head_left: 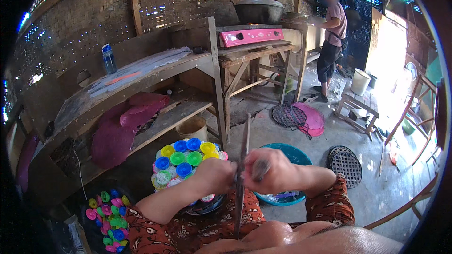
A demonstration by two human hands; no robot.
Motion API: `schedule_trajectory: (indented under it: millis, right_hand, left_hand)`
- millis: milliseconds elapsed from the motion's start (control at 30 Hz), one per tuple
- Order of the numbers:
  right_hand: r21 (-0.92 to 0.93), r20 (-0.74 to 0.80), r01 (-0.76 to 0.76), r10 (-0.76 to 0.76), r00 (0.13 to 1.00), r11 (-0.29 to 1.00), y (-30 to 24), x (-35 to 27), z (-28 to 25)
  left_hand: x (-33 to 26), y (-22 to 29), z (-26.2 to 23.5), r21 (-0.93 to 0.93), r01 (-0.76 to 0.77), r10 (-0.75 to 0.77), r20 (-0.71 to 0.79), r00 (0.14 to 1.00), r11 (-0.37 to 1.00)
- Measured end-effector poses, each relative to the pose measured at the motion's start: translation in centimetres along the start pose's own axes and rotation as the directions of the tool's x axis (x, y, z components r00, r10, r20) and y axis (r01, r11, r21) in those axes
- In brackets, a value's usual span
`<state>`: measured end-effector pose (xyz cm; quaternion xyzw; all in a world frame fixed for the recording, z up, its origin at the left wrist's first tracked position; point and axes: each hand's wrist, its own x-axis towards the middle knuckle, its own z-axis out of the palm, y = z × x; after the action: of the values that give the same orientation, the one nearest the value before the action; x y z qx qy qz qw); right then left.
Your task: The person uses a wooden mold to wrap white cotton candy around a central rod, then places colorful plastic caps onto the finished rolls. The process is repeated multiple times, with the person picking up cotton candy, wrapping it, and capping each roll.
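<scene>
In front of me my left hand (217, 176) is closed in a fist against a long, dark, upright bar (239, 207). What its fingers hold is hidden. My right hand (275, 164), on the bar's other side, is wrapped round a brown handle (260, 170) whose rounded end points toward me. Whether the handle joins the bar, I cannot tell. Beyond my left forearm rises a round pile of small blue, green and yellow plastic cups (193, 158) with whitish strands among them. Behind my right hand sits a teal basin (301, 156), partly covered by my arm.
More coloured cups (109, 223) lie low at the left. A wooden shelf (172, 65) holds a blue bottle (109, 61) and pink cloth (110, 131). Ahead are a pink stove (252, 36), a black pot (259, 13) and a standing person (335, 32). Woven trays (344, 165) lie at the right.
</scene>
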<state>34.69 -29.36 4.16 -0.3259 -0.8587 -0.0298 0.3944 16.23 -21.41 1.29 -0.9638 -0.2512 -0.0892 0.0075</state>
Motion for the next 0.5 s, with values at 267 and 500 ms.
schedule_trajectory:
  millis: [267,500]
  right_hand:
    - [0.016,-0.371,-0.607,0.569,0.734,0.794,2.3,-3.3,-6.3]
    - [0.375,-0.921,0.304,0.388,0.019,0.875,5.2,-2.6,-2.6]
  left_hand:
    - [-4.9,-3.8,-2.1,-0.064,0.309,-0.316,-0.169,0.934,0.949]
    - [-4.0,-6.3,1.0,-0.808,-0.034,-0.231,0.127,0.965,-0.588]
